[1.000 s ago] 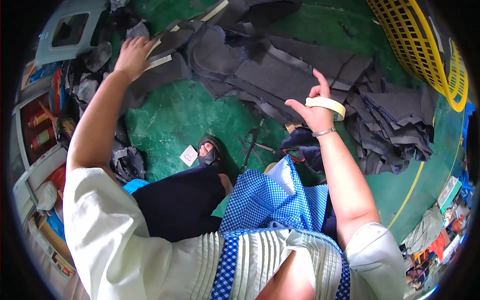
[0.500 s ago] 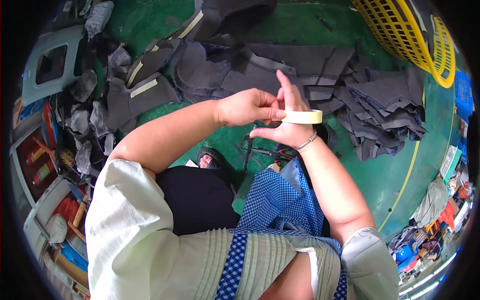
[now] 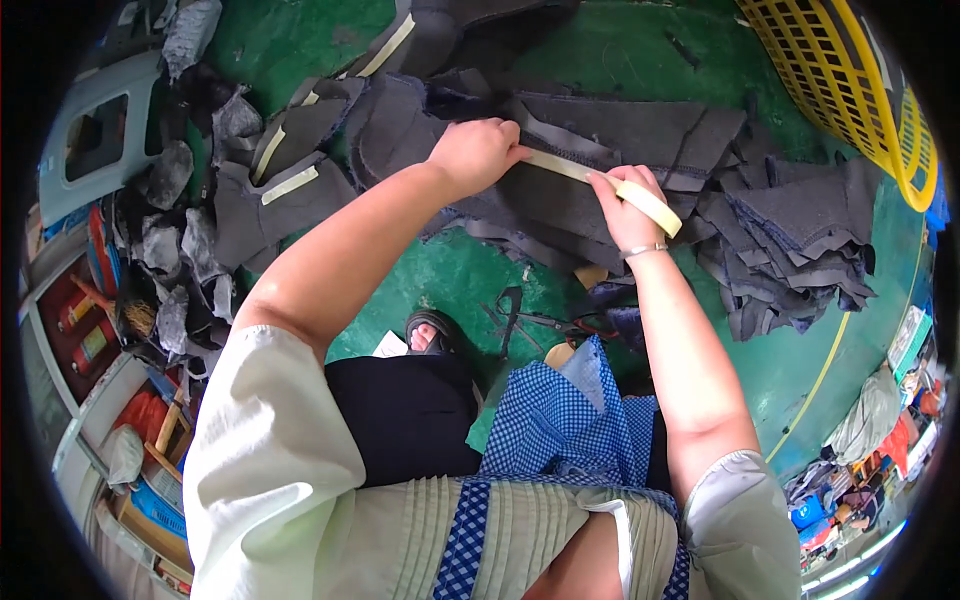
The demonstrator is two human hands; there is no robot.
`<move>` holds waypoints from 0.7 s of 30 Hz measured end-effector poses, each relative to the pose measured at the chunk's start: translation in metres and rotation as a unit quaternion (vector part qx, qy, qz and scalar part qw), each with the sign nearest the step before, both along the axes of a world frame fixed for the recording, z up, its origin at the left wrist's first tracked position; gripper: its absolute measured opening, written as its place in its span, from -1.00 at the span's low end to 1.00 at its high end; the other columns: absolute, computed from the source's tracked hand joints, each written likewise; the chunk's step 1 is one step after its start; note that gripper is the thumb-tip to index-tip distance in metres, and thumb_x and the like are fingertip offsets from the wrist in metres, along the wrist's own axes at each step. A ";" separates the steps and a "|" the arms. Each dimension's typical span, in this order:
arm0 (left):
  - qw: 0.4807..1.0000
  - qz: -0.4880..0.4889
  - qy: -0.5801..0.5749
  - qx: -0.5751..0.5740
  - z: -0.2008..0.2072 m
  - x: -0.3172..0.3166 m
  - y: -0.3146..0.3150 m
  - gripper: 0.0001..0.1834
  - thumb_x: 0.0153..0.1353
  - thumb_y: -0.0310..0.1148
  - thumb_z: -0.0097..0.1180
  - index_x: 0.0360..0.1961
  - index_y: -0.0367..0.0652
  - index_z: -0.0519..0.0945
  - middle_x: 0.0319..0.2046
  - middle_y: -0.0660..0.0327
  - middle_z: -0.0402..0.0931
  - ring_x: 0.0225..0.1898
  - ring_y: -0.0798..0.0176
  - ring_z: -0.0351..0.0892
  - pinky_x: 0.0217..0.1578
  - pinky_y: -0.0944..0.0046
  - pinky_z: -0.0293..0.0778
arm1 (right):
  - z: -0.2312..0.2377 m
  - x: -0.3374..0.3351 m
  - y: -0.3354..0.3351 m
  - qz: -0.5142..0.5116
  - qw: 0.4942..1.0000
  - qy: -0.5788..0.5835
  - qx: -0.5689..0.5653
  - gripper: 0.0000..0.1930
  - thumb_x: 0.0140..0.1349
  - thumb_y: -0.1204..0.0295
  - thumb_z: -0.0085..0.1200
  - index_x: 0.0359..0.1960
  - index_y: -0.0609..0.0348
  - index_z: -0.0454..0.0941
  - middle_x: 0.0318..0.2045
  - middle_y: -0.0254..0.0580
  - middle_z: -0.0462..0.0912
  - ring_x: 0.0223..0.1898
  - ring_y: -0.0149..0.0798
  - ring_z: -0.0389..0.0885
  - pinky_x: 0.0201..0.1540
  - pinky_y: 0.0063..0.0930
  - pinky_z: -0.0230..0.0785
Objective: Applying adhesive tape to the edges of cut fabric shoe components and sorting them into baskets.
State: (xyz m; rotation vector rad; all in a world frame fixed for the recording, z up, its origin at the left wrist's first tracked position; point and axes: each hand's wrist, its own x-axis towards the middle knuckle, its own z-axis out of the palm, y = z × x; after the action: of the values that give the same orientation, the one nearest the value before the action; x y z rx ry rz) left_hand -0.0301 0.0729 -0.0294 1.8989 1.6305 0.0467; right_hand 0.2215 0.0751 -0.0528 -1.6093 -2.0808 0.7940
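Note:
A strip of pale yellow tape (image 3: 556, 164) stretches between my two hands. My left hand (image 3: 476, 155) pinches the strip's free end. In my right hand (image 3: 632, 205) is the tape roll (image 3: 655, 208), hanging round its outer side, with the thumb and fingers closed at the strip's other end. Beneath the strip lie dark grey fabric pieces (image 3: 545, 205) with stitched edges. Farther left, other dark pieces (image 3: 255, 215) carry short pale tape strips (image 3: 290, 186) on their edges.
Stacked dark fabric pieces (image 3: 790, 225) lie at the right. A yellow plastic basket (image 3: 830, 75) stands at the far right. Scissors (image 3: 570, 325) and black scraps rest on the green floor (image 3: 410, 270) near my blue checked apron (image 3: 550, 410). Grey scraps (image 3: 165, 245) are heaped at left.
My hands have drawn apart, and a length of tape now spans them. The roll has moved right with my right hand; my left hand has moved slightly away from me.

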 end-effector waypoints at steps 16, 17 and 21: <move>0.979 -0.161 -0.059 0.110 -0.030 0.012 -0.042 -0.19 0.08 0.03 0.23 0.26 -0.19 0.29 0.28 0.06 0.26 0.33 0.03 0.21 0.31 -0.03 0.11 | -0.030 -0.019 0.033 0.062 0.950 -0.229 -0.201 -0.56 0.15 -0.04 0.12 -0.27 0.09 0.68 -0.25 -0.04 0.65 -0.12 0.05 0.60 -0.07 -0.12 0.42; 0.974 -0.069 -0.173 0.127 -0.028 0.008 -0.033 -0.18 -0.06 0.08 0.35 0.12 -0.24 0.37 0.10 -0.02 0.40 0.14 -0.08 0.40 0.17 0.02 0.29 | -0.028 -0.020 0.037 0.061 0.951 -0.229 -0.200 -0.56 0.15 -0.04 0.12 -0.27 0.09 0.68 -0.25 -0.04 0.65 -0.12 0.05 0.60 -0.07 -0.12 0.42; 0.979 0.072 -0.148 0.119 -0.005 0.022 -0.036 -0.15 -0.26 0.20 0.42 -0.17 -0.29 0.38 -0.22 0.01 0.41 -0.13 -0.07 0.47 -0.08 0.02 0.42 | -0.026 -0.025 0.039 0.059 0.930 -0.256 -0.259 -0.55 0.15 -0.09 0.07 -0.21 -0.03 0.71 -0.17 -0.06 0.68 -0.14 0.10 0.63 -0.02 -0.10 0.42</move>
State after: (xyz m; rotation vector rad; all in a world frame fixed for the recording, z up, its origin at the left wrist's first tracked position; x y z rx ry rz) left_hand -0.0084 0.0371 -0.0343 1.8357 1.6074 0.5804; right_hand 0.1966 0.1140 -0.0784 -2.1727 -2.4843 1.1351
